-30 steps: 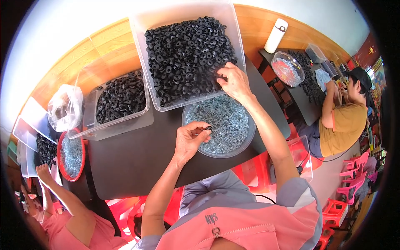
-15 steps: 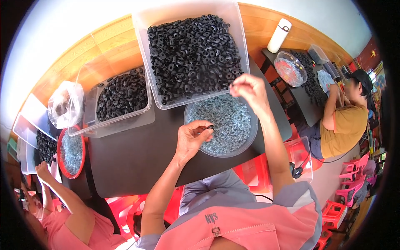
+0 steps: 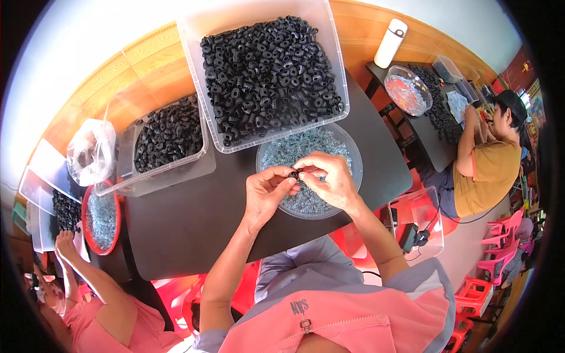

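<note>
Pinching a black part in left fingers and right fingers over the tub; seemingly unfinished, with a heaped bin beyond it.

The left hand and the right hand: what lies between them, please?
The head view shows a small black part between the fingertips of the left hand and the right hand, with the round tub beneath.

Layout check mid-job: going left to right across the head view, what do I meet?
Red basin → smaller clear tub of black parts → left hand → small black part → right hand → white bottle → co-worker's mustard shirt
</note>
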A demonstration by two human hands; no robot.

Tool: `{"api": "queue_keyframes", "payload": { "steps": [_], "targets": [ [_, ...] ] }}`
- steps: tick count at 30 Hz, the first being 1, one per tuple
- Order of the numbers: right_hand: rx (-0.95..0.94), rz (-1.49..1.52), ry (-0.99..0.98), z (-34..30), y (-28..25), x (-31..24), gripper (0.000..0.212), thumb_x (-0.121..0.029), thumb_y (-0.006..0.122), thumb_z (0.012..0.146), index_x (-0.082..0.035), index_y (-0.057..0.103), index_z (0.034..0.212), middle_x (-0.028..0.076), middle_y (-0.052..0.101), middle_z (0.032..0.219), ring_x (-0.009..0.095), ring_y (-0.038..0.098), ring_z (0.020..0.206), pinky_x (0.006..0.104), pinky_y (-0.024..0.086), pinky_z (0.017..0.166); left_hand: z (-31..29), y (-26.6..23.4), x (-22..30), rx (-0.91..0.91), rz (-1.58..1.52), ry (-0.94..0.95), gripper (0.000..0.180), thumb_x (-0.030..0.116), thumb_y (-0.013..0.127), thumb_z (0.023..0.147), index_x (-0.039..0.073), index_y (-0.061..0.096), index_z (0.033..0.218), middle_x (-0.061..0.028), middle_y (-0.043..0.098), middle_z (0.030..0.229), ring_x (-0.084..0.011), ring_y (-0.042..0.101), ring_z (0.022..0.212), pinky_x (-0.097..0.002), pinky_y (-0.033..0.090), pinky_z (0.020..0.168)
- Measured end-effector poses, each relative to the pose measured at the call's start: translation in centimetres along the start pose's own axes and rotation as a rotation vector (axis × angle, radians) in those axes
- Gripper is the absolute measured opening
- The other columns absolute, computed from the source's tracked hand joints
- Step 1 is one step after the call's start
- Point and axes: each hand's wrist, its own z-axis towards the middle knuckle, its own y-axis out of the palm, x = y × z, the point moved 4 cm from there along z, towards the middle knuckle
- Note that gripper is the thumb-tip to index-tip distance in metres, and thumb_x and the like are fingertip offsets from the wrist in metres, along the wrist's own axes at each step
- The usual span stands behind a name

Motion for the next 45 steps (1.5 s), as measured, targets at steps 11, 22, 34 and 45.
{"api": "queue_keyframes", "payload": {
  "steps": [11, 22, 34, 45],
  "targets": [
    [0.080, 0.489, 0.141, -0.7, -0.5, 1.9, 0.017, 0.004, 0.060, 0.083, 0.002, 0.061, 0.100, 0.006, 0.058, 0.087, 0.013, 0.061, 0.080, 0.0247, 0.053, 0.071, 0.1, 0.3, 0.3, -0.027, -0.031, -0.005, 0.016, 0.001, 0.058, 0.088, -0.002, 0.061, 0.104, -0.0084, 0.064, 0.092, -0.0148, 0.065, 0.077, -0.0259, 0.055, 0.069],
    [-0.020, 0.470, 0.224, -1.2, -0.9, 2.1, 0.012, 0.001, 0.062, 0.083, 0.004, 0.061, 0.094, 0.008, 0.061, 0.088, 0.013, 0.061, 0.077, 0.0256, 0.052, 0.071, 0.1, 0.1, -0.6, -0.048, -0.005, 0.014, 0.018, 0.002, 0.061, 0.086, -0.004, 0.062, 0.103, -0.0094, 0.065, 0.089, -0.0151, 0.065, 0.075, -0.0267, 0.054, 0.068],
    [-0.049, 0.335, 0.149, -1.1, -0.9, 1.6, 0.009, 0.003, 0.060, 0.084, 0.005, 0.060, 0.092, 0.008, 0.059, 0.088, 0.014, 0.062, 0.078, 0.0260, 0.053, 0.072, 0.1, 0.4, -0.6, -0.095, -0.015, -0.037, 0.017, 0.002, 0.060, 0.087, -0.003, 0.063, 0.103, -0.0087, 0.066, 0.090, -0.0129, 0.064, 0.077, -0.0257, 0.055, 0.070],
    [-0.005, -0.113, 0.004, -0.8, -0.1, 0.6, 0.012, 0.009, 0.061, 0.078, 0.001, 0.058, 0.087, 0.009, 0.056, 0.081, 0.018, 0.061, 0.073, 0.0284, 0.053, 0.063, 0.0, 0.2, -1.1, -0.046, 0.114, -0.064, 0.013, -0.002, 0.059, 0.086, -0.005, 0.063, 0.098, -0.0071, 0.065, 0.086, -0.0120, 0.064, 0.074, -0.0241, 0.055, 0.065]
  ]
}}
